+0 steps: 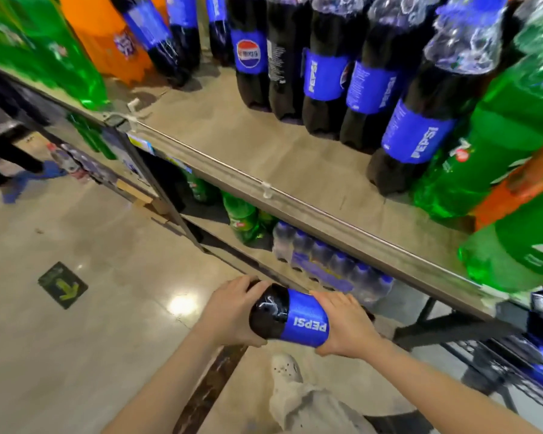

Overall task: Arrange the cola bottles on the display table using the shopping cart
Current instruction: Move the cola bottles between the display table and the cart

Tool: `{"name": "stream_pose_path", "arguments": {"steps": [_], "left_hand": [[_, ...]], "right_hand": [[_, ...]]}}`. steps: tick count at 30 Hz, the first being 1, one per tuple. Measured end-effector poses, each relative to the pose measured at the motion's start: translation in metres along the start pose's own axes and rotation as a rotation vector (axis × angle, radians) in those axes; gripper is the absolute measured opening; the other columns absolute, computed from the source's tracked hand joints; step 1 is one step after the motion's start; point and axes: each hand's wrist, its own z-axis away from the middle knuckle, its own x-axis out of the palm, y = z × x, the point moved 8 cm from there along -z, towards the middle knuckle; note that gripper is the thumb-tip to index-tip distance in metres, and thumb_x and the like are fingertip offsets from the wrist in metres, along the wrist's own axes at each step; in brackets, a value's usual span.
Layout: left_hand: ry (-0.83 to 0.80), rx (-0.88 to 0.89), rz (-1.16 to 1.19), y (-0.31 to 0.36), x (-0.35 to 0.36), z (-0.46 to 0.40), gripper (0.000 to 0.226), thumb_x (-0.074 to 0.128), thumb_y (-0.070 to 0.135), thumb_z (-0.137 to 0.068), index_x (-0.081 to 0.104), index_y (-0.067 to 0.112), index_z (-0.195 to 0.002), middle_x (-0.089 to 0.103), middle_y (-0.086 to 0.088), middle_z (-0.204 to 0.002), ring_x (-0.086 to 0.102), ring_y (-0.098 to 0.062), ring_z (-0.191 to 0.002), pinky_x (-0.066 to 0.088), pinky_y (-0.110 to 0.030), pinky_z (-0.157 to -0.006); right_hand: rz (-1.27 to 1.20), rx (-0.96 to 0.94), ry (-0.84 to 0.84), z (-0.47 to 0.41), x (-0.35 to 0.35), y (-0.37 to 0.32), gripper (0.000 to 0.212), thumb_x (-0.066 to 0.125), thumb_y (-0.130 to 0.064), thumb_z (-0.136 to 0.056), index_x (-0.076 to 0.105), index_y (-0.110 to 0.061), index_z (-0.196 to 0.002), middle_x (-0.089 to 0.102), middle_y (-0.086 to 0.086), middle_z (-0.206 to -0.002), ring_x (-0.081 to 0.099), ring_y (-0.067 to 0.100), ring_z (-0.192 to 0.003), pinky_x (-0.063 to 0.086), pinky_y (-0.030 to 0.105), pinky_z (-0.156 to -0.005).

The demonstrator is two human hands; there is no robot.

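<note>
We hold one cola bottle horizontally in front of the body, below the front edge of the tabletop and above the floor. Our left hand wraps the dark end of the bottle; our right hand wraps the blue-label end. The fingers of both hands are curled and clamped on the bottle.

The tabletop runs diagonally from upper left to lower right. A metal rail borders its front edge. A bare strip of tabletop lies between this rail and the standing cola bottles, which form a row toward the rear and right. Green bottles stand at the right end, near the edge; more green bottles and an orange bottle stand at the left.

A lower shelf beneath the tabletop carries green bottles and a wrapped pack of small bottles. A dark wire frame holding blue-labelled bottles shows at the lower right. The floor is polished tile with an arrow sticker to the left
</note>
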Motion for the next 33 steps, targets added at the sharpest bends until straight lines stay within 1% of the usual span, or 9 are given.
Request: {"name": "stream_pose_path", "arguments": {"steps": [6,10,16,19,21,24,26,29,33], "left_hand": [[0.031,0.044,0.023,-0.055,-0.035,-0.027,0.096,0.069,0.072,-0.056,0.04,0.034,-0.139,0.054,0.007,-0.126,0.055,-0.014,-0.109,0.051,-0.036,-0.088],[0.021,0.106,0.002,-0.091,-0.054,-0.046,0.098,0.068,0.072,-0.055,0.042,0.029,-0.14,0.054,0.002,-0.128,0.057,-0.018,-0.107,0.053,-0.038,-0.085],[-0.042,0.308,-0.081,-0.143,-0.078,-0.084,0.11,0.064,0.074,-0.048,0.04,0.025,-0.143,0.054,-0.004,-0.132,0.058,-0.026,-0.112,0.052,-0.041,-0.089],[0.004,0.446,-0.13,-0.158,-0.108,-0.098,0.109,0.065,0.073,-0.048,0.041,0.024,-0.143,0.054,-0.005,-0.129,0.058,-0.026,-0.113,0.05,-0.042,-0.092],[0.047,0.516,-0.149,-0.165,-0.132,-0.105,0.108,0.064,0.076,-0.05,0.043,0.024,-0.142,0.054,-0.004,-0.128,0.057,-0.025,-0.112,0.049,-0.041,-0.092],[0.095,0.595,-0.168,-0.167,-0.172,-0.116,0.105,0.064,0.075,-0.051,0.042,0.027,-0.142,0.055,-0.001,-0.122,0.058,-0.024,-0.104,0.049,-0.038,-0.086],[0.144,0.657,-0.175,-0.164,-0.2,-0.123,0.103,0.066,0.074,-0.051,0.042,0.027,-0.14,0.056,-0.001,-0.119,0.058,-0.024,-0.102,0.05,-0.038,-0.081],[0.192,0.75,-0.179,-0.158,-0.235,-0.138,0.103,0.07,0.071,-0.052,0.043,0.024,-0.139,0.056,-0.004,-0.12,0.058,-0.025,-0.102,0.051,-0.038,-0.08],[0.278,0.826,-0.157,-0.143,-0.273,-0.163,0.103,0.074,0.07,-0.051,0.049,0.02,-0.138,0.056,-0.004,-0.123,0.058,-0.027,-0.105,0.048,-0.037,-0.081]], "right_hand": [[0.025,0.044,0.01,-0.062,-0.014,-0.021,0.103,0.07,-0.06,-0.05,0.033,-0.03,-0.141,0.05,-0.009,-0.133,0.047,0.016,-0.121,0.034,0.03,-0.102],[0.018,0.089,0.061,-0.091,-0.025,-0.041,0.103,0.072,-0.057,-0.052,0.033,-0.027,-0.142,0.049,-0.005,-0.133,0.047,0.018,-0.122,0.034,0.034,-0.104],[0.015,0.293,0.127,-0.117,-0.03,-0.078,0.108,0.073,-0.058,-0.056,0.024,-0.024,-0.147,0.04,-0.004,-0.142,0.04,0.018,-0.129,0.027,0.033,-0.108],[0.022,0.381,0.202,-0.125,-0.045,-0.101,0.109,0.073,-0.058,-0.056,0.025,-0.022,-0.147,0.041,-0.004,-0.141,0.041,0.019,-0.128,0.028,0.034,-0.107],[0.062,0.421,0.291,-0.131,-0.061,-0.116,0.109,0.074,-0.06,-0.051,0.033,-0.021,-0.144,0.048,-0.003,-0.134,0.048,0.022,-0.121,0.035,0.038,-0.103],[0.087,0.462,0.458,-0.134,-0.092,-0.134,0.105,0.073,-0.063,-0.043,0.048,-0.019,-0.134,0.06,-0.002,-0.121,0.059,0.024,-0.106,0.046,0.041,-0.091],[0.124,0.476,0.523,-0.136,-0.115,-0.143,0.103,0.072,-0.064,-0.045,0.047,-0.019,-0.135,0.06,-0.002,-0.12,0.058,0.024,-0.107,0.044,0.039,-0.092],[0.149,0.492,0.587,-0.136,-0.148,-0.151,0.102,0.07,-0.067,-0.052,0.042,-0.021,-0.138,0.056,-0.003,-0.126,0.054,0.021,-0.113,0.042,0.037,-0.095],[0.261,0.547,0.684,-0.135,-0.192,-0.148,0.105,0.072,-0.062,-0.04,0.047,-0.019,-0.133,0.06,-0.002,-0.12,0.059,0.025,-0.104,0.047,0.039,-0.086]]}}
